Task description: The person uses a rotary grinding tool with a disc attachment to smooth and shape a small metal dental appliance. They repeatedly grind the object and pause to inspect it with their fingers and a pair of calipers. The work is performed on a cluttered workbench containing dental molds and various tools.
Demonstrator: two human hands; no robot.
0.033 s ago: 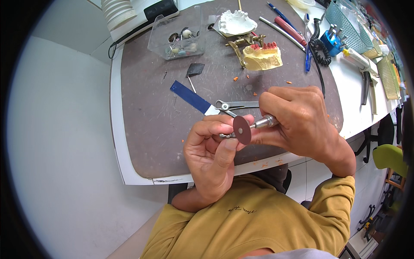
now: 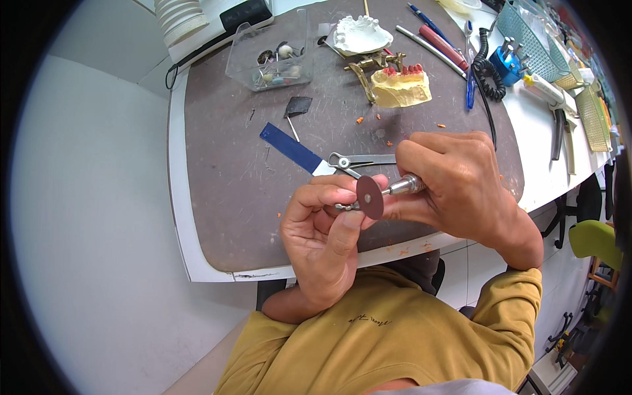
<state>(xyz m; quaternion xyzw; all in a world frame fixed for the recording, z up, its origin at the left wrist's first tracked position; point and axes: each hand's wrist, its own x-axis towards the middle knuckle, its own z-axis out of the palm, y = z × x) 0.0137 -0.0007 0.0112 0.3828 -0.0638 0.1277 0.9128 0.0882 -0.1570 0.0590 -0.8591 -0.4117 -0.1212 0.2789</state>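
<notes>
My right hand point(image 2: 454, 184) is closed around a silvery rotary handpiece point(image 2: 407, 185), its tip toward my left. A brown cutting disc point(image 2: 370, 197) is mounted on that tip. My left hand point(image 2: 324, 230) pinches a small silvery metal dental casting point(image 2: 345, 207) between thumb and fingers. The disc stands right beside the casting and hides part of it; whether they touch I cannot tell. Just beyond my fingers lie a metal caliper point(image 2: 359, 160) and a blue strip with a white end point(image 2: 291, 148).
A clear box of polishing bits point(image 2: 241, 74) sits at the far left of the brown mat point(image 2: 227, 191). Beyond my hands stand a white plaster model point(image 2: 361, 35) and a yellow model with red teeth point(image 2: 399, 92). A coiled cable point(image 2: 488, 80) and baskets point(image 2: 534, 46) are at the right.
</notes>
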